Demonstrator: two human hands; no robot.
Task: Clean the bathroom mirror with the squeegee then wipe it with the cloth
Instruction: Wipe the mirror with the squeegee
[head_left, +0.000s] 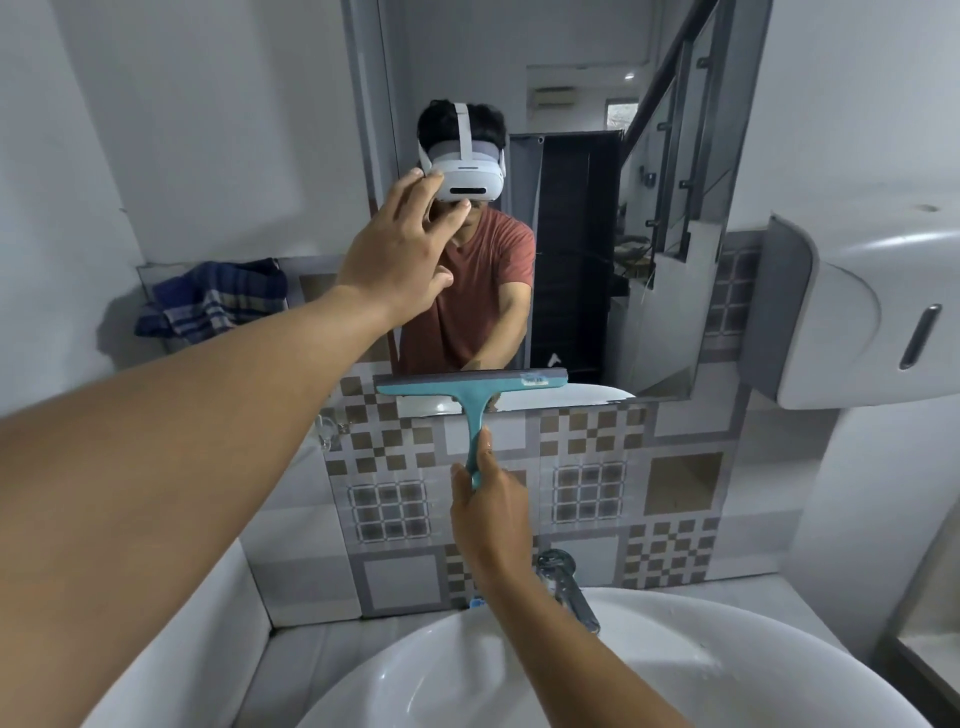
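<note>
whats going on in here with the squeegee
A person is cleaning the bathroom mirror. Their right hand grips the handle of the teal squeegee, whose blade sits at the mirror's bottom edge, above the sink. Their left hand is raised to the glass with fingers spread, holding nothing. The blue checked cloth lies bunched to the mirror's left, not in use.

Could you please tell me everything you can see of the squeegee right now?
The squeegee is T-shaped, in what looks like teal plastic, with a grey blade strip along its top edge and a small label near the right end. It stands upright, handle down, its head roughly level across the bottom edge of the mirror. The right hand grips the lower handle.
</note>
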